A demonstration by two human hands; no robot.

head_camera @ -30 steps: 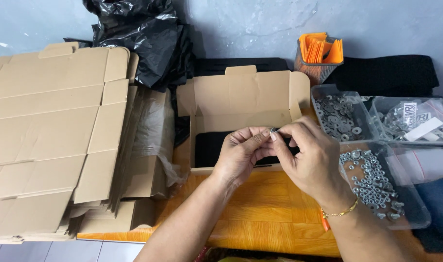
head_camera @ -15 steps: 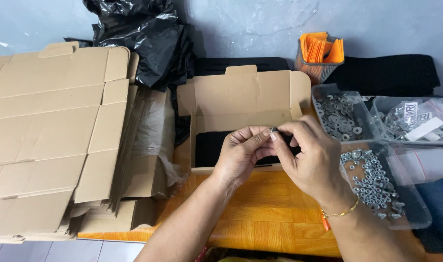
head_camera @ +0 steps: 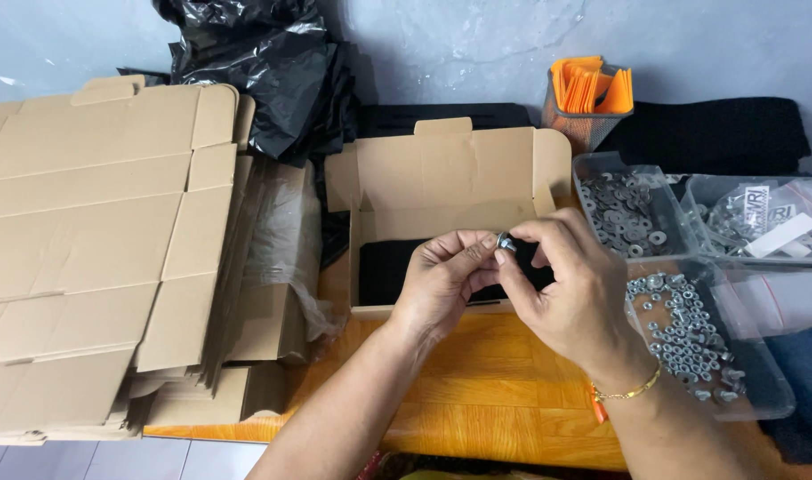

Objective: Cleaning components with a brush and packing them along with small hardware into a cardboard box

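I see both hands meeting just over the open box (head_camera: 459,178), which sits on the bench (head_camera: 477,391). The left hand (head_camera: 442,280) and right hand (head_camera: 570,293) pinch one small metal fastener (head_camera: 506,242) between their fingertips, above the box's black contents. Right of the box stand three clear trays: washers (head_camera: 624,209), nuts (head_camera: 691,333), bagged parts (head_camera: 762,218). Left of the box lies a stack of flat cartons (head_camera: 95,231). Behind the box stands an orange-filled mesh cup (head_camera: 588,98).

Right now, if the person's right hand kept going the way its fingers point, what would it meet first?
The right hand points leftward, so it would first meet the left hand, whose fingertips already share the small metal piece.
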